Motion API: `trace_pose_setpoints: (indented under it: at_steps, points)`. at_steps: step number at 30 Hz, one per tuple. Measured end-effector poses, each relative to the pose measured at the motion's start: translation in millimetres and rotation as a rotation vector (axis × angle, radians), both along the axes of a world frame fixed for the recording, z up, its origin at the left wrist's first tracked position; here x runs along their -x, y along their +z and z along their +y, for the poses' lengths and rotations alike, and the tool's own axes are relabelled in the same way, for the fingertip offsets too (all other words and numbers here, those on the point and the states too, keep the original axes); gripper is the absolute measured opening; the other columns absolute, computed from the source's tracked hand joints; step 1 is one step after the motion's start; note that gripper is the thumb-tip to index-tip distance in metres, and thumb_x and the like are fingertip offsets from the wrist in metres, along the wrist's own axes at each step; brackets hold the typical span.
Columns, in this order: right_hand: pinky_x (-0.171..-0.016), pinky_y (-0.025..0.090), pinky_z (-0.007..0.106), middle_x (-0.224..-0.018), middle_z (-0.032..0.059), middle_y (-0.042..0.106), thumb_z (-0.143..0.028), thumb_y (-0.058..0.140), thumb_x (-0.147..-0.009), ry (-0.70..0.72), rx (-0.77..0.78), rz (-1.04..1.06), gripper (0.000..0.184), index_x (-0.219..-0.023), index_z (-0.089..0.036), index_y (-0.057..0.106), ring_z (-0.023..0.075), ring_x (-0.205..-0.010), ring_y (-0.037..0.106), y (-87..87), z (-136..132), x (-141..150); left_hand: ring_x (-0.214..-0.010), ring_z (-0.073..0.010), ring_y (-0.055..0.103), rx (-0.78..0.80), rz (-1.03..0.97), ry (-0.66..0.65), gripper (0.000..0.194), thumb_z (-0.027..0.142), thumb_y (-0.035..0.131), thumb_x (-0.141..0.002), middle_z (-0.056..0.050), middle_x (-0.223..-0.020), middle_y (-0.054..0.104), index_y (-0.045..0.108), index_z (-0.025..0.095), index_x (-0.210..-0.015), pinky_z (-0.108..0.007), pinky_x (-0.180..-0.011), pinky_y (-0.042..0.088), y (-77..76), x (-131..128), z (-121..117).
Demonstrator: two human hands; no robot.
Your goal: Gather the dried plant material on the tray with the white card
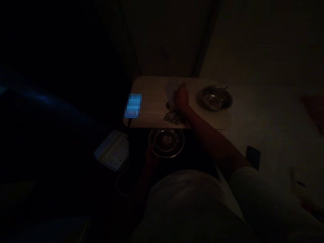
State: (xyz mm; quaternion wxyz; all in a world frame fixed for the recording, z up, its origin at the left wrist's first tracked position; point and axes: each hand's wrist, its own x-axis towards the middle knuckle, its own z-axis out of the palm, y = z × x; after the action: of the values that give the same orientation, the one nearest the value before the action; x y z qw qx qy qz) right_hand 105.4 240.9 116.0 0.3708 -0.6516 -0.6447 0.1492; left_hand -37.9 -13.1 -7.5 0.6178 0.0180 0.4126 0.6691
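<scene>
The scene is very dim. My right hand (181,97) is closed on a pale, thin sheet (170,89), perhaps paper or plastic, above a small wooden table (152,84). A loose pile of small dark bits (174,117), like seeds or grains, lies just below it near the table's front edge. A smaller dark clump (168,106) sits beside the sheet's lower end. My left hand (151,152) grips the left rim of a round metal bowl (169,157), held just under that edge. Some pale bits (167,139) show in the bowl's middle. The left fingers are mostly in shadow.
On the table's right stands another metal bowl (216,98) with a utensil handle over its rim. A lit, blurred-out screen (133,105) is at the left edge. A box (113,150) and a pale cable (116,185) lie lower left. A dark phone-like object (253,157) rests at right.
</scene>
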Motion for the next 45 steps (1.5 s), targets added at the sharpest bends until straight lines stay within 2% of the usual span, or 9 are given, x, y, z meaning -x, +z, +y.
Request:
trace_pose_setpoints:
  at_steps: [4, 9, 16, 23, 30, 37, 45]
  points:
    - [-0.078, 0.048, 0.039, -0.097, 0.0158, 0.062, -0.029, 0.042, -0.092, 0.002, -0.049, -0.014, 0.027, -0.114, -0.013, 0.041, 0.0279, -0.094, 0.061, -0.6, -2.6, 4.9, -0.117, -0.0304, 0.059, 0.058, -0.016, -0.008, 0.023, 0.026, 0.06, -0.079, -0.006, -0.095, 0.075, 0.072, 0.023, -0.099, -0.045, -0.099, 0.048, 0.7, 1.1, 0.8]
    - [-0.077, 0.047, 0.036, -0.097, 0.0155, 0.061, -0.028, 0.043, -0.092, 0.009, 0.001, -0.028, 0.028, -0.116, -0.013, 0.04, 0.0268, -0.094, 0.062, 1.7, -4.5, 11.3, -0.117, -0.0304, 0.059, 0.096, -0.029, -0.01, 0.02, 0.026, 0.06, -0.078, -0.006, -0.093, 0.075, 0.072, 0.021, -0.094, -0.046, -0.099, 0.047, 1.2, 3.3, 2.4]
    - [-0.079, 0.047, 0.038, -0.099, 0.0151, 0.062, -0.026, 0.045, -0.091, 0.029, 0.01, -0.03, 0.029, -0.116, -0.013, 0.042, 0.0279, -0.096, 0.062, 1.3, -8.2, 16.2, -0.118, -0.029, 0.059, 0.068, 0.019, 0.041, 0.021, 0.029, 0.062, -0.078, -0.006, -0.097, 0.075, 0.071, 0.022, -0.096, -0.045, -0.101, 0.046, -1.1, 3.6, -1.3]
    - [-0.081, 0.048, 0.039, -0.099, 0.0145, 0.062, -0.03, 0.042, -0.092, 0.063, -0.012, -0.005, 0.029, -0.117, -0.014, 0.041, 0.0271, -0.095, 0.062, -0.8, -13.2, 18.9, -0.122, -0.0286, 0.055, 0.067, 0.021, 0.082, 0.019, 0.027, 0.061, -0.079, -0.005, -0.098, 0.075, 0.071, 0.023, -0.095, -0.045, -0.104, 0.043, 7.9, 4.2, -4.2]
    - [-0.08, 0.049, 0.042, -0.096, 0.0146, 0.062, -0.032, 0.041, -0.093, 0.088, -0.025, -0.016, 0.031, -0.118, -0.014, 0.041, 0.0284, -0.095, 0.062, -0.8, -19.2, 22.2, -0.121, -0.0271, 0.056, 0.061, 0.017, 0.079, 0.025, 0.03, 0.059, -0.081, -0.004, -0.104, 0.074, 0.07, 0.024, -0.103, -0.044, -0.103, 0.043, 11.3, 2.7, -0.2]
    - [-0.084, 0.048, 0.041, -0.1, 0.0169, 0.061, -0.028, 0.042, -0.092, 0.119, 0.014, -0.052, 0.034, -0.122, -0.011, 0.038, 0.0278, -0.097, 0.061, 3.6, -27.2, 25.6, -0.123, -0.0258, 0.055, 0.132, -0.069, 0.116, 0.02, 0.022, 0.054, -0.082, -0.004, -0.095, 0.075, 0.072, 0.02, -0.091, -0.043, -0.107, 0.04, 17.7, 5.2, -1.7]
    - [-0.082, 0.049, 0.041, -0.098, 0.0143, 0.062, -0.026, 0.044, -0.091, 0.107, 0.04, -0.037, 0.029, -0.117, -0.014, 0.04, 0.0271, -0.096, 0.062, 8.3, -34.3, 28.2, -0.125, -0.0273, 0.053, 0.085, 0.0, 0.09, 0.021, 0.029, 0.059, -0.08, -0.004, -0.101, 0.074, 0.071, 0.023, -0.096, -0.044, -0.106, 0.04, 8.0, 9.3, 0.7]
